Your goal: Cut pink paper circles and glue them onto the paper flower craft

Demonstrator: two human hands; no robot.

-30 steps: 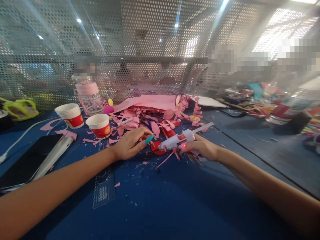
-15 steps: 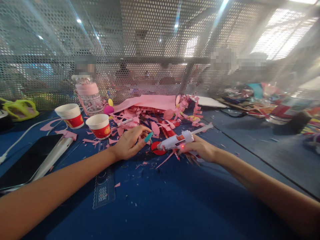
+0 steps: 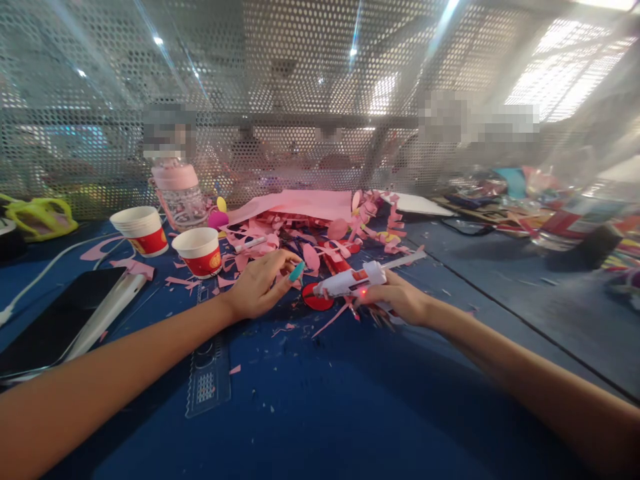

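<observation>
My right hand (image 3: pixel 400 299) is closed around a white glue gun (image 3: pixel 345 283), with its small red light lit and a clear glue stick (image 3: pixel 406 259) poking from the back. Its nozzle points left, over a round red disc (image 3: pixel 320 303) lying on the blue table. Left of the disc is my left hand (image 3: pixel 260 288), palm down, its thumb and fingers curled together. A long teal nail (image 3: pixel 297 271) shows at the thumb. Whatever lies between these fingertips is too small or hidden to name. Pink paper cut-outs and scraps (image 3: pixel 260 240) are heaped just beyond both hands.
Two red-and-white paper cups (image 3: pixel 200 252) and a pink-topped bottle (image 3: pixel 180 193) stand at the left. A phone (image 3: pixel 60 320) and a clear ruler (image 3: pixel 209 380) lie nearer. A perforated metal screen (image 3: pixel 300 80) rises behind. Plastic-wrapped supplies (image 3: pixel 570 213) sit at the right.
The glue gun's nozzle has shifted very slightly left over the red disc. My left hand stays nearly in place.
</observation>
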